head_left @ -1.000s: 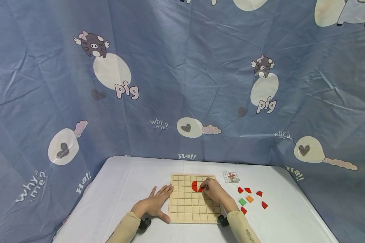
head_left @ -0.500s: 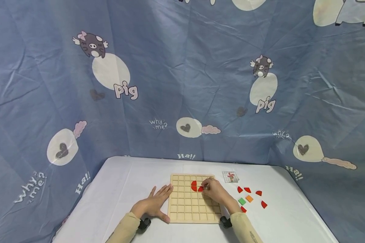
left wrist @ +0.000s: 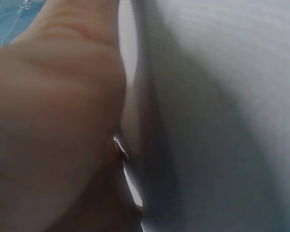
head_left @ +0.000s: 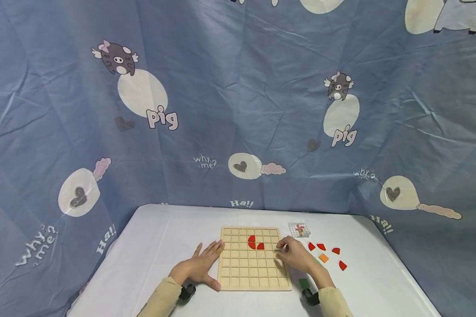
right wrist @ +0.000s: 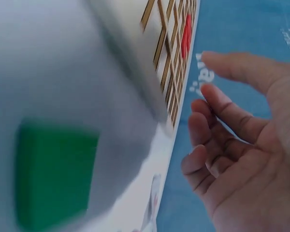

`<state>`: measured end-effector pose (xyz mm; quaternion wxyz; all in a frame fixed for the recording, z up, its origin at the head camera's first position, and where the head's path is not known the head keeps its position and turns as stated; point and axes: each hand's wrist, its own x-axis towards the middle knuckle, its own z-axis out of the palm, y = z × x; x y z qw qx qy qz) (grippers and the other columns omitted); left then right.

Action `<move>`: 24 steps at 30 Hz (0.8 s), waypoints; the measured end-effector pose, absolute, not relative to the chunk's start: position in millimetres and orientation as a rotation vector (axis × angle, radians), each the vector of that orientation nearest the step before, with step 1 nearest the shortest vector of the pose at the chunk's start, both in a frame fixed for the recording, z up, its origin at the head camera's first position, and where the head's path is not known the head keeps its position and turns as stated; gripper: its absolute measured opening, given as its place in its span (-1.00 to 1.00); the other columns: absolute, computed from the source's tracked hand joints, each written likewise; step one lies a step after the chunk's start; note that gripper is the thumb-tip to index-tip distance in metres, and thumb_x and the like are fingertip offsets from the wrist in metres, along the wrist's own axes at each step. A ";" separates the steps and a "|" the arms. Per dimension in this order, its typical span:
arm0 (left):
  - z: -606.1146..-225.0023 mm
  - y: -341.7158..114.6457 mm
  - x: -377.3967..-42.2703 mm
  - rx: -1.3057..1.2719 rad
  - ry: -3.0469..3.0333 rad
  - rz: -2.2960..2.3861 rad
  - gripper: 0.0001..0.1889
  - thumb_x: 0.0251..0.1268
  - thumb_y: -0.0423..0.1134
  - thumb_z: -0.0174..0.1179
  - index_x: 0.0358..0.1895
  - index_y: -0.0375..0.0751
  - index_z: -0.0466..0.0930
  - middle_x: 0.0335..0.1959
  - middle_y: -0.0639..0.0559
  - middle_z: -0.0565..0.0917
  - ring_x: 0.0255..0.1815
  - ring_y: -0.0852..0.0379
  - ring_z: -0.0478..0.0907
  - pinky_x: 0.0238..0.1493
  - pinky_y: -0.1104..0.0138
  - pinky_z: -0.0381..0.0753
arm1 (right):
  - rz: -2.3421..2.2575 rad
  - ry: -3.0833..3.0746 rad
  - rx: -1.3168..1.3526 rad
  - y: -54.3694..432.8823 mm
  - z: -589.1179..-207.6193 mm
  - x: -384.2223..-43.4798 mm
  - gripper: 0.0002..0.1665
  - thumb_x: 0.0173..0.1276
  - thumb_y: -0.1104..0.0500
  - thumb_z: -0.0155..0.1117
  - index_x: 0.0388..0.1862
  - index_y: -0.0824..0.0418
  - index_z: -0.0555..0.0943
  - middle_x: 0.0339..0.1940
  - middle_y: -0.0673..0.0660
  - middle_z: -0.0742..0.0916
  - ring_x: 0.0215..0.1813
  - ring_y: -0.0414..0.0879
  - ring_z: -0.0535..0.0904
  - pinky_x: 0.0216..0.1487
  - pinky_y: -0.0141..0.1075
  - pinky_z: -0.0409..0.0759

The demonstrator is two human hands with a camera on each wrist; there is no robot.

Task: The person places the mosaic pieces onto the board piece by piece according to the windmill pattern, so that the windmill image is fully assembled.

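Left hand [head_left: 200, 267], splayed, touches the board [head_left: 254, 263]; right hand [head_left: 297, 256] hovers, loosely curled round a narrow gap.

the table [head_left: 162, 237] stands before the curtain [head_left: 206, 110]. on it lies the grid board [head_left: 243, 281]; in the board's far half sit 3 wedges: the far wedge [head_left: 252, 238], the near wedge [head_left: 252, 245] directly before it, and the 3rd wedge [head_left: 260, 246] right of the near 1. the left hand [head_left: 198, 267] lies at the board's left edge, the right hand [head_left: 298, 256] at its right edge. behind the right hand lies the picture card [head_left: 299, 230]. to the hand's right are 4 loose wedges [head_left: 336, 251], with a square tile [head_left: 323, 258] among them. another tile [head_left: 303, 283] lies between board and right wrist.
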<state>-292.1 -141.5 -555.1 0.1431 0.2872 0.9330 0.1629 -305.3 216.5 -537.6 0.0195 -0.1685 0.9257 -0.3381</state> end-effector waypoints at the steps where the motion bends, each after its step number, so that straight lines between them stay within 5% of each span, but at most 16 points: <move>1: -555.0 -141.4 -292.2 0.829 2.693 0.468 0.40 -0.32 0.47 0.31 0.56 -0.21 -0.22 0.60 -0.12 -0.18 0.61 -0.14 -0.22 0.51 -0.24 -0.32 | -1.051 2.866 -0.506 220.7 -536.8 -303.1 -0.77 0.26 0.13 0.36 -0.14 0.15 0.57 -0.22 0.03 0.59 -0.25 -0.16 0.42 -0.42 -0.40 0.45; 12: -554.3 -140.7 -291.5 0.829 2.684 0.475 0.40 -0.32 0.47 0.32 0.56 -0.21 -0.23 0.60 -0.13 -0.18 0.61 -0.14 -0.23 0.50 -0.26 -0.32 | -1.009 2.827 -0.487 269.1 -532.8 -285.6 -0.74 0.29 0.16 0.29 -0.06 0.20 0.56 -0.17 0.01 0.64 -0.19 -0.16 0.47 -0.28 -0.37 0.47; 24: -553.3 -140.5 -290.5 0.808 2.683 0.478 0.40 -0.33 0.46 0.33 0.56 -0.20 -0.22 0.61 -0.11 -0.19 0.61 -0.13 -0.23 0.51 -0.23 -0.34 | -1.020 2.713 -0.322 304.1 -531.2 -269.4 -0.55 -0.02 0.36 0.37 -0.10 0.32 0.46 -0.25 0.13 0.56 -0.26 -0.07 0.39 -0.35 -0.38 0.38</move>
